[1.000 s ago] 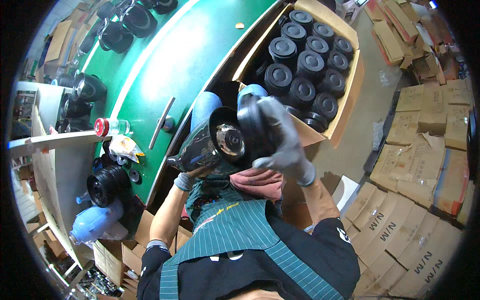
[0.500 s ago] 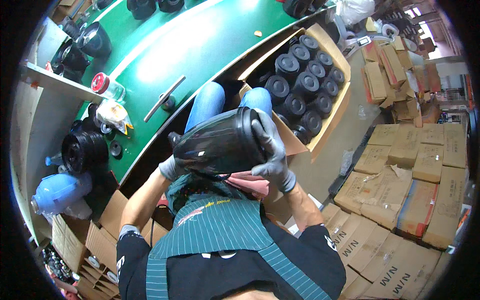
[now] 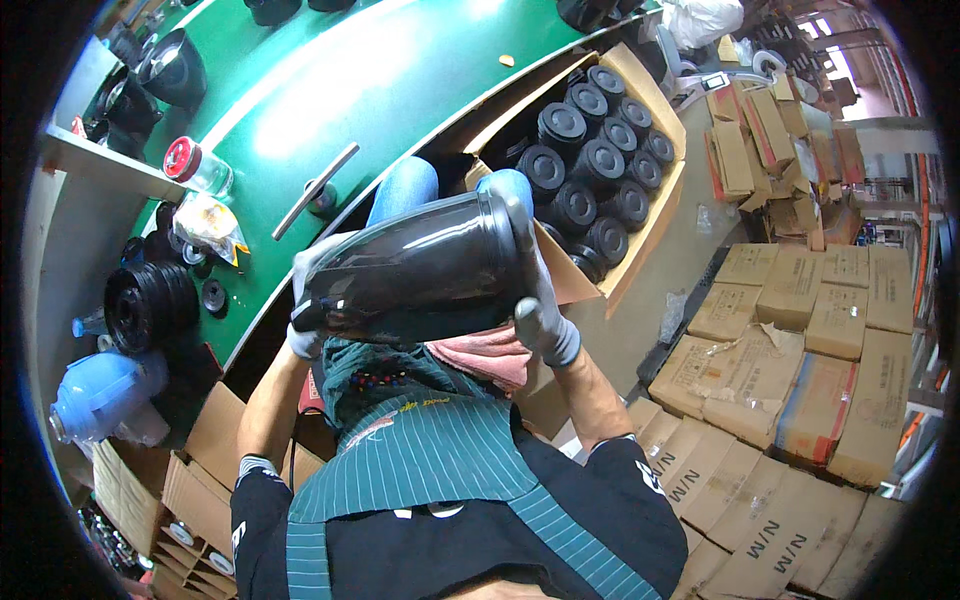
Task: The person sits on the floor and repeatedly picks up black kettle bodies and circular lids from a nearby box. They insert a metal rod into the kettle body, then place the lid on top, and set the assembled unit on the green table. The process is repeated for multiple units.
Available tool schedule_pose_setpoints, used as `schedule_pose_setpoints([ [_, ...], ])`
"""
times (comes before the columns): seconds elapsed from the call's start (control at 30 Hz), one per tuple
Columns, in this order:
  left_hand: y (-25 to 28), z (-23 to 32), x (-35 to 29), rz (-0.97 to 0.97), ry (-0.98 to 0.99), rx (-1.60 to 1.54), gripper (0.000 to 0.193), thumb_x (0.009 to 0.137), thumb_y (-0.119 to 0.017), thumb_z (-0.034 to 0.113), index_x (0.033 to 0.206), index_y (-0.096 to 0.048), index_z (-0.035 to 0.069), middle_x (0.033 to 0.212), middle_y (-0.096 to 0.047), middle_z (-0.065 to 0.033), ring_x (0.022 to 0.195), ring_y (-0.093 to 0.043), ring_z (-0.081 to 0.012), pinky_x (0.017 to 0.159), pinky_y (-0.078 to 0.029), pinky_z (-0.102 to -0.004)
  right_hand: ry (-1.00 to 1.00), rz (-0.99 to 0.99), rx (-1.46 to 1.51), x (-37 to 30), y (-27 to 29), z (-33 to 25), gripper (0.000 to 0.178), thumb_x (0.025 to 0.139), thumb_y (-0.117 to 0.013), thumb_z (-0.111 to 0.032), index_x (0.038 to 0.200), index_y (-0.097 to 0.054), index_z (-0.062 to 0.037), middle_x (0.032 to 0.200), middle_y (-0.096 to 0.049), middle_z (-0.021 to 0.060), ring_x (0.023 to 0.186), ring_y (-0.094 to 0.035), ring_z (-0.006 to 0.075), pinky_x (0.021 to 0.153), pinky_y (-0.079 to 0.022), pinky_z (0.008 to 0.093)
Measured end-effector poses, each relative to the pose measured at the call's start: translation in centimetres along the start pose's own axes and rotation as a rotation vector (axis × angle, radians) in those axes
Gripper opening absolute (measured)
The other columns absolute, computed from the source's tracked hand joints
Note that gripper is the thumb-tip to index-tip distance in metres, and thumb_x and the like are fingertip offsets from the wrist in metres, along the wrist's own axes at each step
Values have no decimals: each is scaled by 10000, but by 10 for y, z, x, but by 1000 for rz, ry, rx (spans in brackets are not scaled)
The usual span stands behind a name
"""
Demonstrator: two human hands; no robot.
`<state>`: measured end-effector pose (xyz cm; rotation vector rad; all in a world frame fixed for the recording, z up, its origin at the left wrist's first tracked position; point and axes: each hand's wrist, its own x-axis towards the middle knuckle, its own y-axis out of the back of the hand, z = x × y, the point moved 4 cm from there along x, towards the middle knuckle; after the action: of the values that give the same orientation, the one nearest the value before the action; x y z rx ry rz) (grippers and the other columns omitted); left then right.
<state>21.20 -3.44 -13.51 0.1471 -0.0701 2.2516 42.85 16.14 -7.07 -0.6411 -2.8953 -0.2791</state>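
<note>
Container [image 3: 420,270]: lies on its side, glossy and dark, off the tabletop [image 3: 400,100], between striped apron [image 3: 420,460] and knees [image 3: 405,190].
Long axis: runs roughly left to right across the body, with a slight rise toward the right end in view.
Left grip [image 3: 312,262]: grasps the tapered end, grey glove showing above and below it.
Right grip [image 3: 545,315]: grasps the broad, rimmed end, thumb on the near side, fingers along the far side.
Carton [image 3: 655,95]: stands uncovered, ahead and to the right, on the same side as the container's broad end.
Black lidded pieces [image 3: 603,160]: stand packed inside the carton, round tops up.
Nearer hand: right, toward the carton; left, toward the metal bar [image 3: 316,190] at the tabletop edge.
Pink cloth [image 3: 490,355]: shows just below the container in view; contact impossible to tell.
</note>
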Motion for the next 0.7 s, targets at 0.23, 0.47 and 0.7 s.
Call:
schedule_pose_setpoints([
  [0.23,3,75,18,-98,-642,754,339,855,-781,153,1160,-808,7,1094,-804,-182,1027,-800,-323,944,-619,-411,-445,-180,-24,-10,17,35,695,1226,-189,-425,1728,-156,55,1810,-203,172,1677,-187,258,1366,-114,364],
  [0.47,7,14,8,-186,41,183,524,826,-829,295,1240,-782,-23,1130,-793,-197,1056,-781,-320,961,-601,-391,90,10,45,0,-3,6,912,1096,-544,-597,1746,-215,-48,1771,-287,214,1631,-299,314,1334,-192,405],
  [0.7,2,73,10,-294,-618,722,431,812,-810,194,1215,-808,40,1071,-798,-157,1030,-796,-346,957,-628,-432,-811,-58,308,-17,6,85,612,1212,-360,-397,1664,-391,15,1657,-481,153,1543,-428,251,1315,-269,365],
])
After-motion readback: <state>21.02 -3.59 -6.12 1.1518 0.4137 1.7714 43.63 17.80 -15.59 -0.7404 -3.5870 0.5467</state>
